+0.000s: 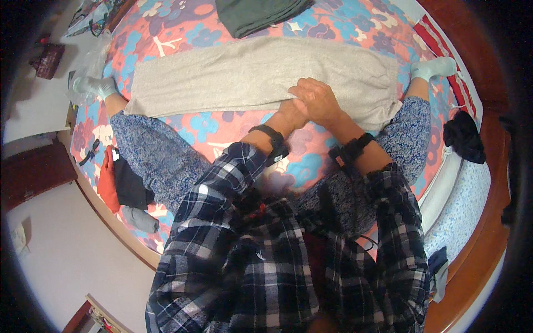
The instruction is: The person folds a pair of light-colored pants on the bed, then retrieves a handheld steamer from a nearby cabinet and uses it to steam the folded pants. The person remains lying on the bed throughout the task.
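A long beige garment (222, 75), folded lengthwise into a strip, lies across the flowered bed sheet in front of me. Its right end is gathered, like an elastic edge. My right hand (317, 101) rests at the middle of its near edge, fingers curled and closed on the cloth there. Crossing under it is my left hand (292, 115), whose fingers are mostly hidden by the right one. At the far side of the bed lies a dark green folded garment (261, 15).
My legs stretch out on both sides, with socked feet (433, 68) by the garment's ends. Red, black and grey clothes (130, 183) lie at the left edge of the bed sheet (302, 166). A black cloth (463, 136) lies at right, beside a wooden edge (472, 272).
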`<action>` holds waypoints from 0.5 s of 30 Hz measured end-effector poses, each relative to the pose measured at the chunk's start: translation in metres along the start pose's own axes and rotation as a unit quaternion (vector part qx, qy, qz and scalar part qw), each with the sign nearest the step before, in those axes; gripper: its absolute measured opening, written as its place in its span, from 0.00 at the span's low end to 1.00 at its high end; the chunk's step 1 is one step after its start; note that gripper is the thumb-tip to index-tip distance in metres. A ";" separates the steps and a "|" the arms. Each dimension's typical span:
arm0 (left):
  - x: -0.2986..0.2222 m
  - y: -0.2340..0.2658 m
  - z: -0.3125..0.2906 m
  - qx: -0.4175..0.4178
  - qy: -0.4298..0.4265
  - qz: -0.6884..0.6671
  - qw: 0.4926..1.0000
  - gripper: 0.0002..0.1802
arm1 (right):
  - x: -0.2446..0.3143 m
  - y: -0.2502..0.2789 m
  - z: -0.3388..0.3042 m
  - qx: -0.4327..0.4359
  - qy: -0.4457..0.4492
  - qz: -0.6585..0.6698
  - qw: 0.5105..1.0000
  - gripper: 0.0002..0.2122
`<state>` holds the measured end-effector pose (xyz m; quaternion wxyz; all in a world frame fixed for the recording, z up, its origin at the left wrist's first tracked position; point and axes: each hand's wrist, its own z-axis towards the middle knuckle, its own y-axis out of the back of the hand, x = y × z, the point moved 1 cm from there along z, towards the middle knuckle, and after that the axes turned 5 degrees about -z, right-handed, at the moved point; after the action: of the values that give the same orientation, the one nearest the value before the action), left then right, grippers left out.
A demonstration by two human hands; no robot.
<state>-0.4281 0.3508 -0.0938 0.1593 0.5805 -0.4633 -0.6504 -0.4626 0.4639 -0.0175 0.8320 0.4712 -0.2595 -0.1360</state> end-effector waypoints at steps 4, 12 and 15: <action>-0.003 -0.002 0.006 0.038 0.029 0.057 0.997 0.19 | 0.001 0.000 0.001 -0.007 -0.012 -0.011 1.000 0.11; 0.000 -0.007 0.017 0.062 0.035 0.052 0.996 0.23 | -0.003 0.008 0.001 0.030 -0.007 0.026 0.999 0.07; 0.001 -0.006 0.021 0.044 0.025 0.046 0.998 0.24 | -0.003 0.014 -0.004 0.040 -0.010 0.007 0.999 0.07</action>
<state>-0.4449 0.3618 -0.1018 0.1746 0.5809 -0.5140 -0.6065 -0.4629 0.4754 -0.0082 0.8105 0.5010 -0.2765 -0.1247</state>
